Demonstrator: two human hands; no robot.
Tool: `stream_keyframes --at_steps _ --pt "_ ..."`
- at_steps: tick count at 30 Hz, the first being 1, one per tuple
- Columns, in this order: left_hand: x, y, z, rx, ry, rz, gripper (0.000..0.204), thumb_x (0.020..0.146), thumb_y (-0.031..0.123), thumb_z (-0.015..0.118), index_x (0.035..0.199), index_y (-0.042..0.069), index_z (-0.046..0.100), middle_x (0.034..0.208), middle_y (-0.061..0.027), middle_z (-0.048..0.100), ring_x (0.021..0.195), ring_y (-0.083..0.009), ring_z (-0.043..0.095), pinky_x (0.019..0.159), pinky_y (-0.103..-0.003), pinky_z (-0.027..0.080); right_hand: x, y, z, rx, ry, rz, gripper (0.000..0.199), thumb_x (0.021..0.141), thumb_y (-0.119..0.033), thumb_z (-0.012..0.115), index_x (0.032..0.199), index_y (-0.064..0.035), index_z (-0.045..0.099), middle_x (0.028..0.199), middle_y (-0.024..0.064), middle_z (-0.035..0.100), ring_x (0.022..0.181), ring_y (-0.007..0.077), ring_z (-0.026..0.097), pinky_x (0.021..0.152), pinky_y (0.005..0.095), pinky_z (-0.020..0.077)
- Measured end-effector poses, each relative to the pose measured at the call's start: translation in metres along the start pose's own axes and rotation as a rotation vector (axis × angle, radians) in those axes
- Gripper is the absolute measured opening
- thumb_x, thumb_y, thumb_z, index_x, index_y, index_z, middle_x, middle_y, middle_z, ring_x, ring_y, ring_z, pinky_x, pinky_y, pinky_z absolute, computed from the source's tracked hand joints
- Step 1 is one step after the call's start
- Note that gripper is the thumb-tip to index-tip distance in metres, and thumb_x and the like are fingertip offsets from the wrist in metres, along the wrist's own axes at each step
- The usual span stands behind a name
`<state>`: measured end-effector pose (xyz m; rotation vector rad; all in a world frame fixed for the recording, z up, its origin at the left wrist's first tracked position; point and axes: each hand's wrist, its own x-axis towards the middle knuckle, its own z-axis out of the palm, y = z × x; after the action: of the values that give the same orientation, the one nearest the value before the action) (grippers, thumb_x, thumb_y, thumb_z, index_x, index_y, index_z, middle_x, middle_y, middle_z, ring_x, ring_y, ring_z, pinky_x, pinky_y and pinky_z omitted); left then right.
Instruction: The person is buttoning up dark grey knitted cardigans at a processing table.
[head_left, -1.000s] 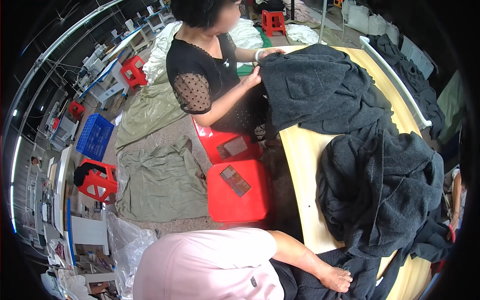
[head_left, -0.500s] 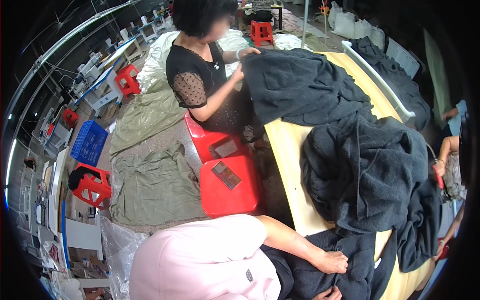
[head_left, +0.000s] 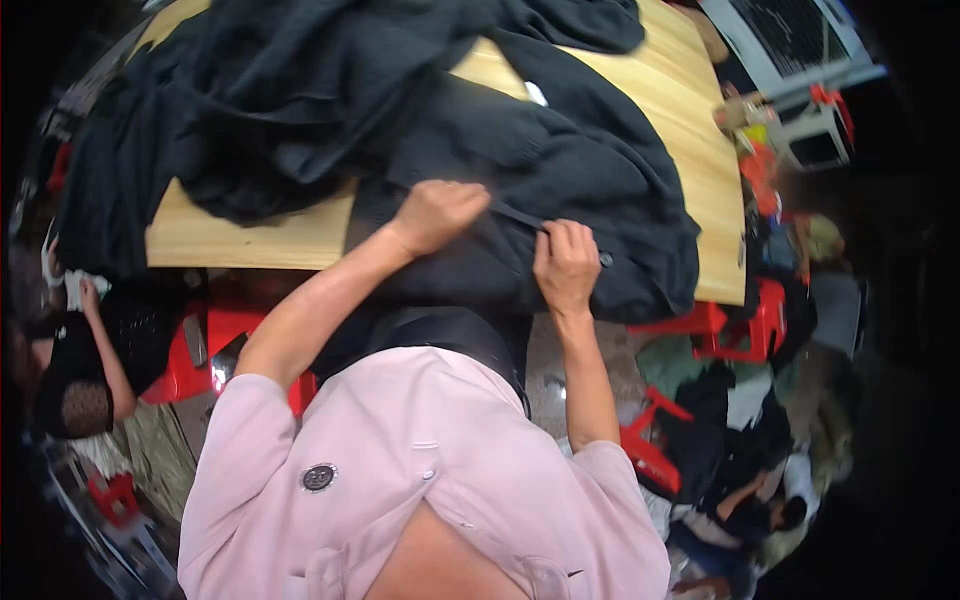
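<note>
A dark grey knit garment (head_left: 480, 130) with a round button (head_left: 606, 259) lies spread at the near edge of the table, partly hanging toward my lap. My left hand (head_left: 440, 215) is closed in a fist on a narrow edge strip of it. To the right, my right hand (head_left: 568, 265) pinches the same strip with bent fingers, close to the button. Between the two hands the strip runs taut in a slanting line. What lies inside each grip is hidden by the fingers.
More dark knit cloth (head_left: 290, 90) is heaped on the wooden table (head_left: 255, 243) ahead and to the left. A co-worker's arm (head_left: 110, 350) shows at the left edge. Red stools (head_left: 765, 320) stand below the table. Equipment and piled goods line the right side.
My view has swung down and to the right, so the co-worker has shifted to the left edge. Both hands, earlier low at the right, now show fully, holding the garment's edge.
</note>
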<state>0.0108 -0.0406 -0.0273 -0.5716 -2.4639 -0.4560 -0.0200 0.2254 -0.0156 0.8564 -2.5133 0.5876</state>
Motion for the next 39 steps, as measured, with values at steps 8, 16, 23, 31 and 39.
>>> stream_keyframes --at_steps 8,16,23,31,39 --pt "-0.002 0.006 -0.029 -0.058 -0.203 0.029 0.012 0.093 0.005 0.072 0.104 0.002 0.075 0.126 -0.0136 0.079 0.112 -0.0284 0.077 0.092 -0.039 0.064 -0.010 -0.010 -0.003 0.020 0.177 0.004 0.020 0.083 -0.014 0.090 0.094 -0.0082 0.074 0.088 0.0053 0.069 0.081 0.0287 0.068 0.072 0.0402 0.0520" --pt "0.018 0.041 -0.036 -0.058 -0.143 -0.137 0.019 0.087 0.016 0.087 0.095 0.005 0.074 0.121 -0.0119 0.071 0.110 -0.0324 0.068 0.095 -0.043 0.054 -0.023 -0.001 -0.018 -0.019 0.117 0.141 0.024 0.086 -0.017 0.090 0.104 -0.0033 0.081 0.102 0.0093 0.074 0.092 0.0299 0.070 0.079 0.0417 0.0558" --pt "0.056 0.064 0.019 -0.093 -0.269 0.074 0.015 0.080 0.008 0.075 0.095 0.007 0.070 0.097 -0.0099 0.065 0.097 -0.0294 0.068 0.082 -0.041 0.056 -0.021 -0.001 -0.022 0.092 -0.013 0.148 0.026 0.089 -0.010 0.081 0.113 -0.0009 0.080 0.114 0.0134 0.073 0.103 0.0343 0.068 0.092 0.0448 0.0557" --pt "0.063 0.060 0.047 -0.373 -0.169 -0.327 0.027 0.072 0.007 0.070 0.095 0.002 0.083 0.094 -0.0178 0.076 0.093 -0.0404 0.075 0.083 -0.051 0.062 -0.003 0.009 -0.020 0.020 -0.157 -0.022 0.023 0.094 -0.010 0.077 0.116 -0.0018 0.078 0.115 0.0139 0.071 0.107 0.0355 0.066 0.094 0.0476 0.0532" --pt "0.054 0.062 0.066 -0.399 -0.037 -0.124 0.011 0.085 0.014 0.073 0.088 0.008 0.083 0.094 -0.0088 0.067 0.097 -0.0326 0.068 0.087 -0.046 0.055 -0.009 0.016 -0.006 0.097 0.019 -0.127 0.008 0.096 -0.001 0.075 0.104 0.0022 0.075 0.098 0.0180 0.075 0.087 0.0381 0.071 0.078 0.0455 0.0575"
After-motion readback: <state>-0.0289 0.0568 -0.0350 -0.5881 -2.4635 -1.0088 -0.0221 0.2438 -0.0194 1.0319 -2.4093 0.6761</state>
